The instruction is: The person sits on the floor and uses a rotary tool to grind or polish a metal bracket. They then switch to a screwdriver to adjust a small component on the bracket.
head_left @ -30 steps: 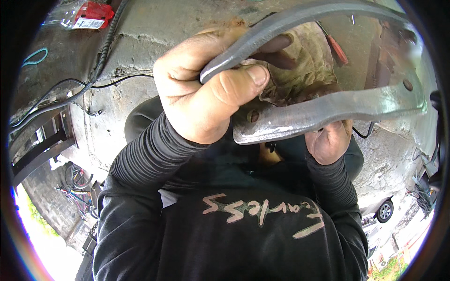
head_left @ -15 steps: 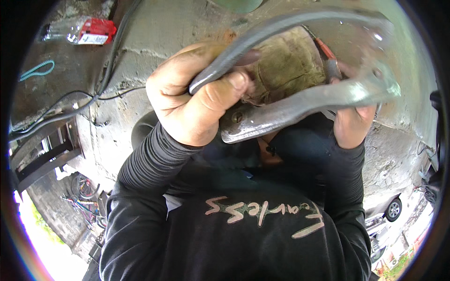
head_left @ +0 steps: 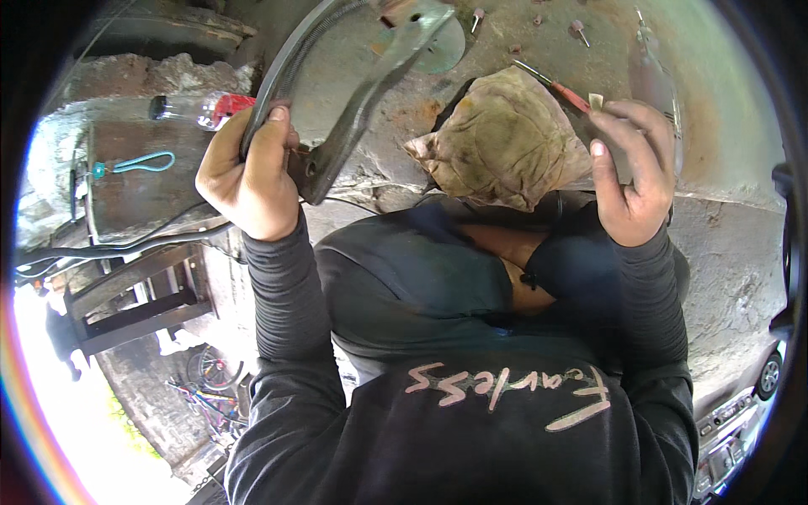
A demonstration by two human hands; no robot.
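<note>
My left hand (head_left: 257, 172) is closed on a curved metal bracket (head_left: 358, 114), with thumb and fingers gripping its thin curved arm. The thicker arm, which has a hole near its lower end, slants up and right; the top runs out of the picture. My right hand (head_left: 635, 172) is open, thumb and fingers apart, just right of a stained, crumpled cloth (head_left: 513, 139). By its fingertips are a slim tool with an orange handle (head_left: 571, 95) and a small pale piece (head_left: 596, 101); whether the fingers touch the pale piece I cannot tell.
A greenish disc (head_left: 442, 50) and small mounted grinding bits (head_left: 579, 32) lie on the concrete beyond the cloth. To the left are a plastic bottle with a red label (head_left: 198, 109), a blue cord loop (head_left: 147, 162) and dark cables (head_left: 143, 244). My folded legs (head_left: 404, 261) are close in front.
The bracket has swung left and tilted upward in my left hand. My right hand has come off its far end and now sits beside the cloth. The view has shifted too.
</note>
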